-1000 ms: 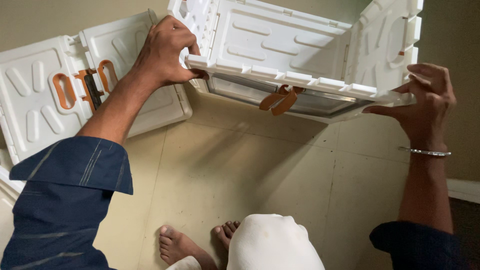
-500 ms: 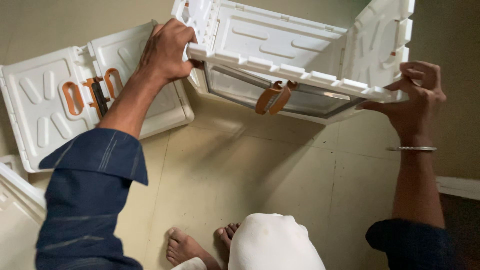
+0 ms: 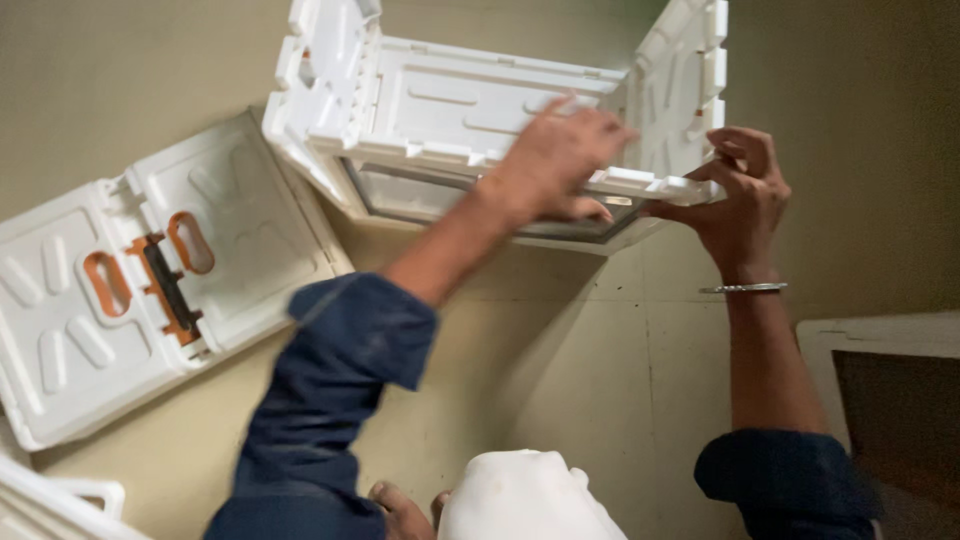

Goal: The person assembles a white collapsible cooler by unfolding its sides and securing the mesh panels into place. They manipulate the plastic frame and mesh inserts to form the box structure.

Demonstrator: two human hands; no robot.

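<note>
I hold a white folding plastic crate [image 3: 470, 110] up off the floor [image 3: 560, 380], partly unfolded, its ribbed side panels standing at angles around a grey-rimmed frame. My left hand [image 3: 555, 160] lies across the front rim near the middle, fingers spread flat over the white panel, thumb tucked below the edge; the hand is blurred, so I cannot tell how firmly it grips. My right hand [image 3: 735, 195] is at the crate's right corner, fingers curled over the rim and thumb pressing under it, pinching the edge where the raised end panel meets the frame. A thin metal bangle [image 3: 742, 288] sits on that wrist, and both forearms come out of dark blue sleeves [image 3: 340, 400].

To the left, flat on the beige floor, lies a second crate [image 3: 150, 280], folded (white too, with orange-lined handle slots and a dark latch between them). It lies well apart from the one I hold. My bare toes [image 3: 400, 510] show at the bottom edge beside a white cloth-covered knee [image 3: 520, 500].
</note>
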